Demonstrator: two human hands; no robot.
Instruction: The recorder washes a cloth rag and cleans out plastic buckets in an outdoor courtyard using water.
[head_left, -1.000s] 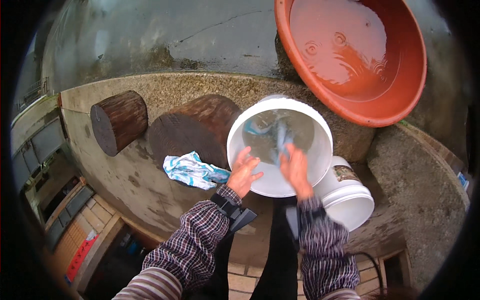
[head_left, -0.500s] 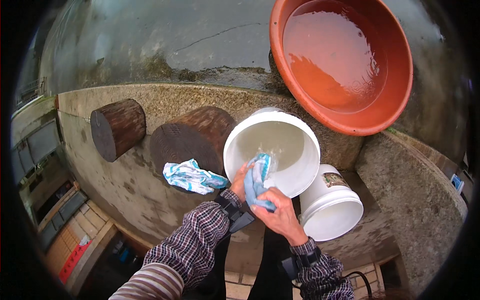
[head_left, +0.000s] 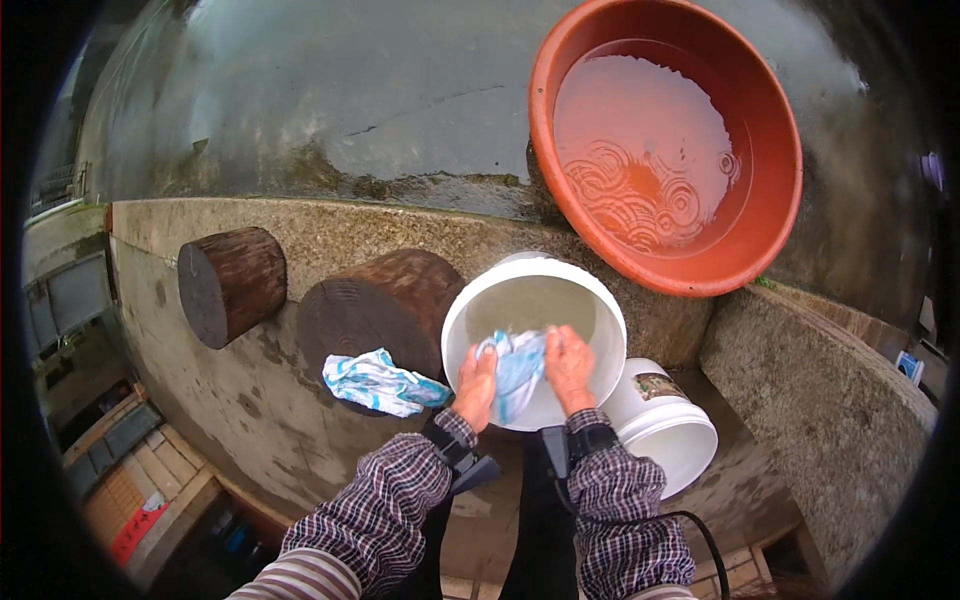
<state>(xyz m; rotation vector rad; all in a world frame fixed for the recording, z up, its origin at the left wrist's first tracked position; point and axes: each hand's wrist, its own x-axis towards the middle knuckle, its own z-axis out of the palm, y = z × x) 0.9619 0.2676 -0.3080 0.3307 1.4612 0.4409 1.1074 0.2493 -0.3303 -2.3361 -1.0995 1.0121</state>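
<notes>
Far and to the right, a big orange-red basin [head_left: 668, 140] sits on wet concrete, part full of water with rings spreading across the surface. In front of it runs a rough stone ledge [head_left: 250, 400], and two dark wooden stumps lie on it: a larger one [head_left: 375, 310] in the middle and a smaller one [head_left: 232, 285] to its left. A second blue-and-white cloth [head_left: 378, 382] lies bunched against the near face of the larger stump.

Nearer, right of centre, a white bucket [head_left: 535, 340] leans with its mouth towards the person, and a second white bucket [head_left: 660, 425] lies just beside it on the right, partly underneath.

The thing in hand is a wet blue-and-white cloth [head_left: 515, 370], held over the near rim of the leaning bucket. The left hand [head_left: 476, 385] is closed around its left side and the right hand [head_left: 568, 365] is closed around its right side, both with fingers curled tight into the fabric, so the cloth is pinched between them.

To my eye the cloth is soft and limp, with no stiffness at all. Soaked, it should be heavier than it looks and rather slick, and it will sag and drip wherever it is not supported. There is no fragile part to mind. A full-fisted grip on each end, as both hands have now, seems the surest hold; a fingertip pinch would likely let it slide.
</notes>
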